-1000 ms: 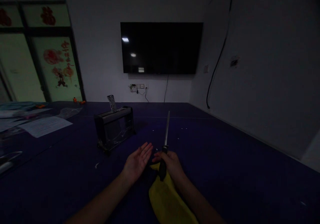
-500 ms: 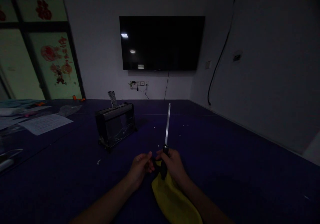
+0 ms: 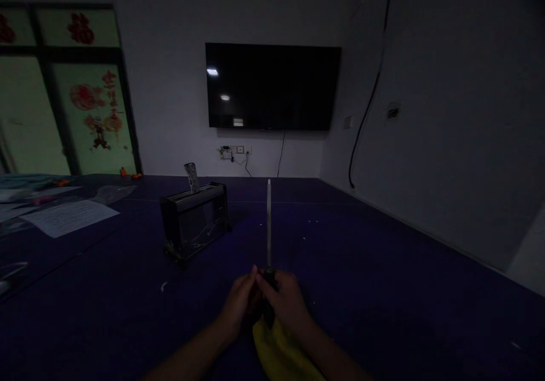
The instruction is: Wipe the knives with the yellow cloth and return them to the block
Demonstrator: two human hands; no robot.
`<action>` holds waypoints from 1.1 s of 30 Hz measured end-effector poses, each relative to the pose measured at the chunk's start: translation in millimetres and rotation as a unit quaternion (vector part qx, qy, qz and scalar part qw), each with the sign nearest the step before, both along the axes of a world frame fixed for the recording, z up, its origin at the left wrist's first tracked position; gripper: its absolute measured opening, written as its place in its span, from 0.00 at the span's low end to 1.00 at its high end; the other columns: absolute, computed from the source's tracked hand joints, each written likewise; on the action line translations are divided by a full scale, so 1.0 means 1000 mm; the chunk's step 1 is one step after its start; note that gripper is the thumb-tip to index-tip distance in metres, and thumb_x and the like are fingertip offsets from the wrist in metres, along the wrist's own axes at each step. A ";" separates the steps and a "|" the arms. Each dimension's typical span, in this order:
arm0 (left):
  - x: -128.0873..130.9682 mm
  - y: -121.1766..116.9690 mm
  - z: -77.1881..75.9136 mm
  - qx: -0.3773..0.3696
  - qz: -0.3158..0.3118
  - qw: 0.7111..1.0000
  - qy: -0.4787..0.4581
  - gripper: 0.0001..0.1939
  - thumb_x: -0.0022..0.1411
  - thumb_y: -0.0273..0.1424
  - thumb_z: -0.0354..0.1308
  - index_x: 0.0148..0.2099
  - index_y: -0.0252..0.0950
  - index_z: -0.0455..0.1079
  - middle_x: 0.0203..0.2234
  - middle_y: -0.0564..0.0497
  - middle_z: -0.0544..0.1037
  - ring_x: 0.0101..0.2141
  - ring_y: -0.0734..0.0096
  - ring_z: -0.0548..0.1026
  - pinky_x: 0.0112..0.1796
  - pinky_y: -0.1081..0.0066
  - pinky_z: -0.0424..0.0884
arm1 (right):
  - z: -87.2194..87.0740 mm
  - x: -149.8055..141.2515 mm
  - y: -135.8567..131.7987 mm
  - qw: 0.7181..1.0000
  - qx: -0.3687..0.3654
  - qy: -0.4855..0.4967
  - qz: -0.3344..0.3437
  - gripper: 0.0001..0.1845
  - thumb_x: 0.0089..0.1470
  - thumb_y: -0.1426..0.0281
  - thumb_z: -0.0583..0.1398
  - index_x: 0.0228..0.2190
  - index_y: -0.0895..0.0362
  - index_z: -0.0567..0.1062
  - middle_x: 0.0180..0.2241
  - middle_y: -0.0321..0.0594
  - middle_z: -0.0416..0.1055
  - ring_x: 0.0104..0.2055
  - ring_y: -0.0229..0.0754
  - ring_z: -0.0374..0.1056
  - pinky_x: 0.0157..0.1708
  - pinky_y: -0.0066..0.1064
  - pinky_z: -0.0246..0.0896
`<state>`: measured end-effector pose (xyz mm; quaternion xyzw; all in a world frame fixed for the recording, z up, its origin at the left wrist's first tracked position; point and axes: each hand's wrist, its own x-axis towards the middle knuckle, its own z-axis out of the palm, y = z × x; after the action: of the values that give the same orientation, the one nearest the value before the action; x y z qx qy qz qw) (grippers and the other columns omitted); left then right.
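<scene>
My right hand is closed around the black handle of a long, thin metal rod, which points straight up and away from me. My left hand is beside it, fingers curled in, its fingertips meeting the right thumb at the top of the handle. Whatever lies between the left fingers is dark and I cannot make it out. Beneath my right hand and forearm hangs yellow cloth, partly hidden by them. Whether the cloth is joined to the handle is unclear.
A dark box-shaped appliance with a see-through side stands left of centre, a patterned slab upright on its top. Papers and a plastic bag lie farther left on the purple surface. White scraps dot it. A television hangs behind.
The rod has swung from a rightward lean to nearly upright. My hands have come together at the handle, and less of the yellow cloth shows. The view has tilted slightly upward.
</scene>
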<state>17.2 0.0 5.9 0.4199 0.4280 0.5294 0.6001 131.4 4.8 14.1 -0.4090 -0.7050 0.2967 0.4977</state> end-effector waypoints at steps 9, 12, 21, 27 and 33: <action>0.000 -0.013 0.000 0.114 -0.065 0.991 -0.011 0.26 0.49 0.53 0.56 0.37 0.35 0.72 0.32 0.49 0.76 0.37 0.64 0.72 0.42 0.69 0.64 | -0.002 0.003 0.001 1.000 -0.006 -0.007 -0.028 0.21 0.51 0.53 0.56 0.35 0.57 0.78 0.34 0.44 0.77 0.36 0.47 0.72 0.36 0.35 0.64; 0.001 -0.017 0.003 0.146 -0.080 0.986 0.003 0.21 0.49 0.45 0.61 0.41 0.37 0.72 0.37 0.49 0.76 0.43 0.62 0.71 0.46 0.68 0.63 | -0.003 0.004 0.003 0.999 0.003 -0.024 -0.039 0.22 0.50 0.53 0.57 0.35 0.58 0.78 0.33 0.44 0.77 0.35 0.47 0.72 0.36 0.35 0.64; 0.004 -0.014 -0.004 0.137 -0.035 0.990 0.017 0.20 0.47 0.45 0.63 0.38 0.36 0.71 0.36 0.47 0.77 0.42 0.59 0.72 0.44 0.67 0.65 | -0.014 0.005 0.008 0.988 0.014 -0.143 -0.064 0.12 0.50 0.63 0.56 0.28 0.57 0.77 0.29 0.42 0.76 0.31 0.43 0.69 0.31 0.29 0.60; 0.000 -0.011 0.002 0.179 -0.017 0.980 0.080 0.19 0.52 0.44 0.58 0.39 0.34 0.72 0.34 0.47 0.77 0.40 0.60 0.73 0.43 0.66 0.66 | -0.005 0.001 0.002 0.981 0.039 -0.180 -0.060 0.08 0.47 0.69 0.57 0.28 0.55 0.76 0.30 0.40 0.76 0.32 0.41 0.70 0.32 0.28 0.59; -0.002 -0.007 0.001 0.230 0.016 0.963 0.139 0.18 0.56 0.42 0.54 0.43 0.34 0.70 0.38 0.46 0.76 0.41 0.62 0.72 0.45 0.66 0.66 | 0.009 0.010 0.004 0.973 0.083 -0.214 -0.013 0.09 0.41 0.72 0.58 0.29 0.54 0.75 0.30 0.38 0.76 0.33 0.42 0.70 0.33 0.28 0.59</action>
<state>15.1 -6.7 6.7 0.6097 0.3805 0.5593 0.4132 140.9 8.6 23.2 -0.4298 -0.8116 0.1363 0.3715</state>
